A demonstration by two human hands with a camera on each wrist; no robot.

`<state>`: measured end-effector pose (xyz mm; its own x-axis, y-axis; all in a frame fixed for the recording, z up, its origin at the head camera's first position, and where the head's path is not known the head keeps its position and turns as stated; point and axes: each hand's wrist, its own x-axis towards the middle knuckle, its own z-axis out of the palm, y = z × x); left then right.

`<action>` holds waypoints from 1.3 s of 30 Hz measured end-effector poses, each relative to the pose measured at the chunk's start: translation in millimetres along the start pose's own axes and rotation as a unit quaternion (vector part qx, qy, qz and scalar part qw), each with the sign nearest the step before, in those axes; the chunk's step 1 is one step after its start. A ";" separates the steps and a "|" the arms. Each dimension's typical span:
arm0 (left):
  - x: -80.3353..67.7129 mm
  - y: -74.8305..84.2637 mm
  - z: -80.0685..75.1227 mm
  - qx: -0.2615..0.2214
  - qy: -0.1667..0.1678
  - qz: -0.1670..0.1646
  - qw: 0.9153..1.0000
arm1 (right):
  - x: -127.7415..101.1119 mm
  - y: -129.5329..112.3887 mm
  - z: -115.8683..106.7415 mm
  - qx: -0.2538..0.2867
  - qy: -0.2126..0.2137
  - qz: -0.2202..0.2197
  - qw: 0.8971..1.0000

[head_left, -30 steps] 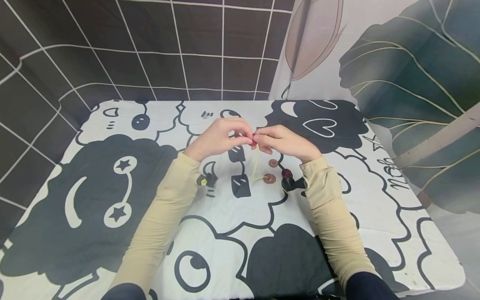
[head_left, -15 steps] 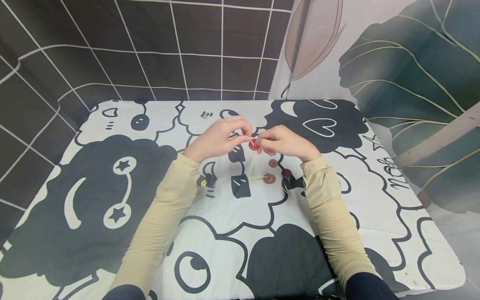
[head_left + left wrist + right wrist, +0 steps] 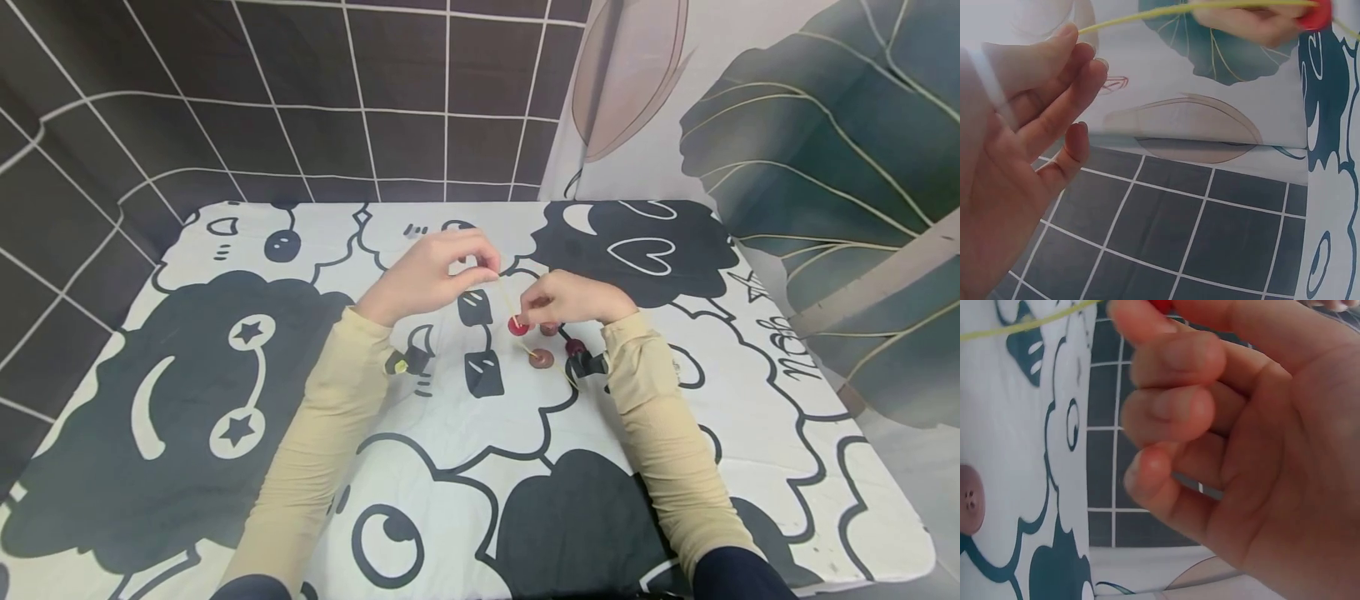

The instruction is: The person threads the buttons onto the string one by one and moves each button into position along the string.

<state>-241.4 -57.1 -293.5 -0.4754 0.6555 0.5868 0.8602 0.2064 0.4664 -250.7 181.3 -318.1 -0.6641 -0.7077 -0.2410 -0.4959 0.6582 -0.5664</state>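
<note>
Wrinkled beige sleeves (image 3: 666, 433) give way to dark navy fabric (image 3: 738, 575) at their upper ends.

This looks like an indoor corner, home or studio unclear, with grid cloth (image 3: 300, 92) far left, leaf-print cloth (image 3: 817, 158) right and cartoon tablecloth (image 3: 465, 433) near.

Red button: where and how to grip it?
Probably pinch the red button by its rim, from the right, where the right hand holds it: it's a round disc, and the yellow string runs leftward to the left hand, so leave that side free.
</note>
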 end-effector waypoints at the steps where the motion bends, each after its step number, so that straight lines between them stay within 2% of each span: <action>1: -0.2 0.1 -0.6 -0.001 0.003 0.003 1.000 | 0.6 0.9 0.7 -0.010 -0.009 0.002 1.000; 5: -0.7 1.8 -3.1 -0.007 0.012 0.008 1.000 | 2.4 3.4 3.0 -0.037 -0.040 0.007 0.998; 11: -0.5 1.9 -4.5 -0.014 0.015 0.009 1.000 | 4.5 6.4 5.0 -0.039 -0.073 0.024 0.996; 21: -0.4 6.5 -7.5 -0.014 0.022 0.023 0.999 | 8.1 15.3 9.3 -0.022 -0.095 0.050 0.994; 27: -0.6 6.8 -7.5 -0.011 0.023 0.031 0.999 | 7.5 18.0 10.0 -0.024 -0.091 0.073 0.993; 31: 0.0 6.3 -5.5 -0.010 0.021 0.032 0.999 | 6.1 15.6 6.9 -0.038 -0.058 0.046 0.997; 34: 0.4 5.7 -4.2 -0.008 0.024 0.034 0.999 | 4.1 10.5 2.7 -0.032 0.004 0.001 0.999; 36: 0.5 5.3 -3.5 -0.006 0.025 0.035 0.999 | 1.6 4.8 -0.6 0.006 0.050 -0.027 0.998; 39: 0.7 3.7 -2.3 -0.007 0.025 0.034 0.999 | -4.1 -5.4 -5.2 0.083 0.100 -0.065 0.989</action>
<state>-238.9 -57.6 -289.8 -0.4253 0.6305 0.6493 0.8880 0.1521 0.4340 -248.2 182.0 -309.9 -0.7064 -0.7077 -0.0064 -0.4963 0.5018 -0.7084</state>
